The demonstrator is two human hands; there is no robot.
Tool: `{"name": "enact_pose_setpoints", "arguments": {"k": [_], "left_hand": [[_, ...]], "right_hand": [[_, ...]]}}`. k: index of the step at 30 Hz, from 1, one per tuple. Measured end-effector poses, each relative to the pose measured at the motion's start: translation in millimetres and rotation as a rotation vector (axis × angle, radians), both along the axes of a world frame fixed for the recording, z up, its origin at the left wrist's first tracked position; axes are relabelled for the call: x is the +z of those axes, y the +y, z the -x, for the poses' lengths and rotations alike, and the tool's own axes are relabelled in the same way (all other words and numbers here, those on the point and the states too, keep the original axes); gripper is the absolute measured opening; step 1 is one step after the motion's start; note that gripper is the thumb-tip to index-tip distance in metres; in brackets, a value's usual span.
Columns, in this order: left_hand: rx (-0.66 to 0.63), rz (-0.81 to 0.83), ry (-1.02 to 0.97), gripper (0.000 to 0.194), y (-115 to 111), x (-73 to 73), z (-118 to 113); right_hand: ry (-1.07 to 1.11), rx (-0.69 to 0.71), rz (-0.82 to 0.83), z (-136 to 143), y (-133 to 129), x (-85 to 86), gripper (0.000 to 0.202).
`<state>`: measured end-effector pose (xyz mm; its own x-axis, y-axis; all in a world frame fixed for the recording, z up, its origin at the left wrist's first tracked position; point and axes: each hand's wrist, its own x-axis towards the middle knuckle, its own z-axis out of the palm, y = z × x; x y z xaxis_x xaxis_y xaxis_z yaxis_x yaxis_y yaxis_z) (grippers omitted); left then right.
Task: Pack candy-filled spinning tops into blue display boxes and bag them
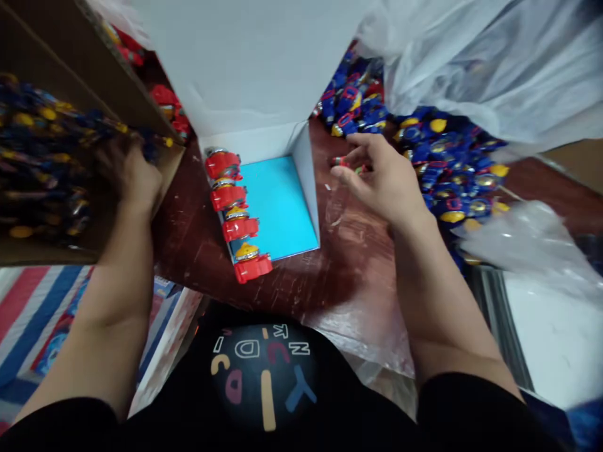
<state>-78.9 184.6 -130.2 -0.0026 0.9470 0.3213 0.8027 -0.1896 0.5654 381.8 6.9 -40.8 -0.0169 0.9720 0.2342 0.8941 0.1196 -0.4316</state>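
Observation:
A white box (308, 169) with a light blue floor lies open on the dark red table. Several red toys (238, 216) with yellow and silver tops stand in a row along its left side. My right hand (384, 179) hovers to the right of the box, its fingers closed on a small red toy piece (340, 162). My left hand (134, 176) reaches into a cardboard box (28, 248) on the left filled with blurred blue and yellow toys; whether it grips anything is hidden by blur.
A heap of blue, red and yellow toys (438, 163) lies at the right on clear plastic sheeting (509, 69). More red toys (169, 107) sit behind the cardboard box. Printed boxes (160, 314) stand at the lower left.

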Motion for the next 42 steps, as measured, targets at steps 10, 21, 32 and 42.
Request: {"name": "enact_pose_setpoints", "arguments": {"k": [10, 21, 32, 42], "left_hand": [[0.205, -0.045, 0.03, 0.05, -15.4, -15.6, -13.0], [-0.529, 0.048, -0.112, 0.034, -135.6, 86.4, -50.4], [-0.892, -0.067, -0.065, 0.029, -173.1, 115.5, -86.8], [-0.859, -0.426, 0.084, 0.037, -171.4, 91.7, -92.1]], "right_hand": [[-0.178, -0.053, -0.074, -100.9, 51.6, -133.1, 0.064], [0.091, 0.241, -0.374, 7.6, -32.8, -1.3, 0.046], [-0.106, 0.658, -0.396, 84.0, -25.9, 34.6, 0.04], [0.478, 0.466, 0.285, 92.6, -40.8, 39.6, 0.055]]}}
